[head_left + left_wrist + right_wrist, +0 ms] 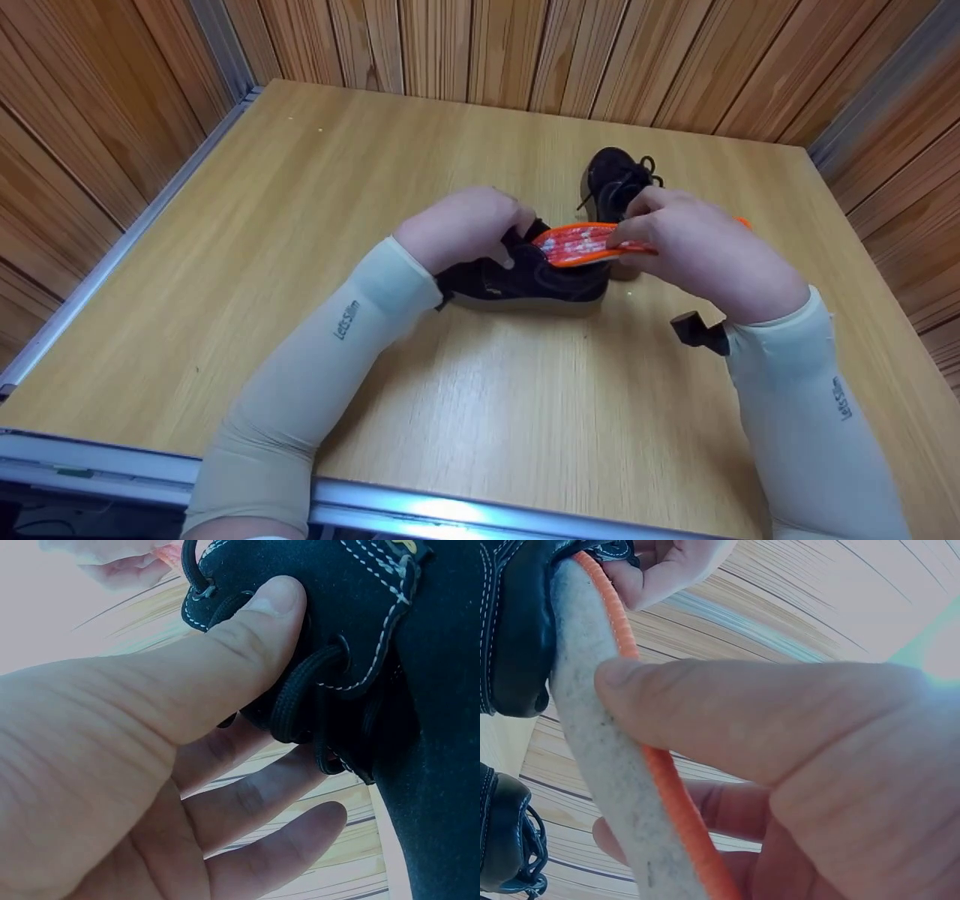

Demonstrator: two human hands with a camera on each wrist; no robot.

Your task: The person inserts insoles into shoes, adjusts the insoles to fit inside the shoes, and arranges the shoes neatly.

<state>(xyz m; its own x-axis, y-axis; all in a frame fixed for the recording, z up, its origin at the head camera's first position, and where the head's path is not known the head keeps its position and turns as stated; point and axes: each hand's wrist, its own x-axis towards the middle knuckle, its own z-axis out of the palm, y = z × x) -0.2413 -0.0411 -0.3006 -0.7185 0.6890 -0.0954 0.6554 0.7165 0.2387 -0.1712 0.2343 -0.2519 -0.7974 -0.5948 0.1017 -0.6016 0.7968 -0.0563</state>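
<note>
A dark lace-up shoe (517,283) stands on the table with its opening toward the right. My left hand (469,225) grips it at the lacing, and the left wrist view shows the thumb pressed on the lace flap (330,622) beside the black laces. With thumb and fingers my right hand (697,244) pinches an insole (576,244), red and white on top with an orange edge. One end of the insole is inside the shoe's opening, hidden from sight. Its pale, speckled underside shows in the right wrist view, under the right thumb (675,701).
A second dark shoe (611,176) with loose laces stands just behind, partly covered by the right hand and insole. Both are on a light wooden table (465,405) with a metal front edge. Wood-panelled walls (435,45) enclose the back and sides.
</note>
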